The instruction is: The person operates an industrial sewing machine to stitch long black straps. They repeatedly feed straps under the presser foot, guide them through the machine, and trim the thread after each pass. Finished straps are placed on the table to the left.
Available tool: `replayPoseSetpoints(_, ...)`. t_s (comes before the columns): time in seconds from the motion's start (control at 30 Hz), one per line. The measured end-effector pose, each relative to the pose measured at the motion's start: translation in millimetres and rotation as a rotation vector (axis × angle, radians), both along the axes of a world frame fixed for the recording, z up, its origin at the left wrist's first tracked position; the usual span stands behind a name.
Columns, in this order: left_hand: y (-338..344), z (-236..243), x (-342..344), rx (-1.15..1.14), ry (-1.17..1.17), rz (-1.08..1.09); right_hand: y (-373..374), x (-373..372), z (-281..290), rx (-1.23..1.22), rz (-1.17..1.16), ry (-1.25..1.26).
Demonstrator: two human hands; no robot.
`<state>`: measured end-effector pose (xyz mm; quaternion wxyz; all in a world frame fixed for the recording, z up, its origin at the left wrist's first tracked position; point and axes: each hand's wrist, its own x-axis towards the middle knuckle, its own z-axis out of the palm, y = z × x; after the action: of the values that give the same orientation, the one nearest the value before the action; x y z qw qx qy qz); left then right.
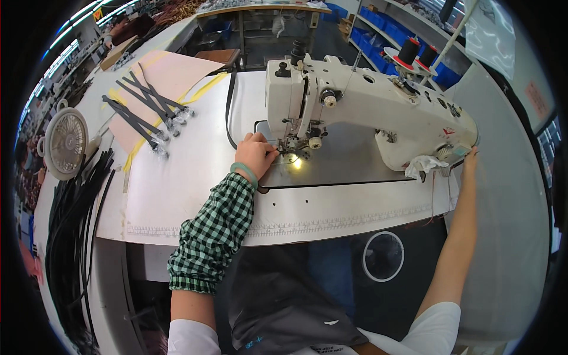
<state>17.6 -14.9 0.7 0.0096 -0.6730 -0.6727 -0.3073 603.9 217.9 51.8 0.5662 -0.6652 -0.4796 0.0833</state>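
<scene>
A white industrial sewing machine stands in front of me, its small lamp lighting the needle area. My left hand, in a green-checked sleeve cover, is closed beside the presser foot with its fingers pinched together. From the far side a narrow black strap runs down to those fingers, which appear to pinch its end; the exact grip is partly covered. My right hand reaches to the machine's right end, against the handwheel side. Most of its fingers are hidden there.
Several black straps with clear-wrapped ends lie on the left of the white table. A bundle of long black strips hangs over the left edge below a round plastic basket. Black thread spools stand behind the machine; a white cloth hangs beneath it.
</scene>
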Motion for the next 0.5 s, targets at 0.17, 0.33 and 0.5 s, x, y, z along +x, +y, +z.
replayPoseSetpoints(0.17, 4, -2, 2, 0.022, 0.007, -0.017, 9, 17, 45, -0.002, -0.157, -0.394)
replayPoseSetpoints(0.33, 1, 3, 2, 0.057, 0.031, -0.005, 8, -9, 78, 0.002, -0.057, -0.679)
replayPoseSetpoints(0.5, 2, 3, 2, 0.059, 0.033, 0.003, -2, 0, 59, -0.212, 0.068, -0.143)
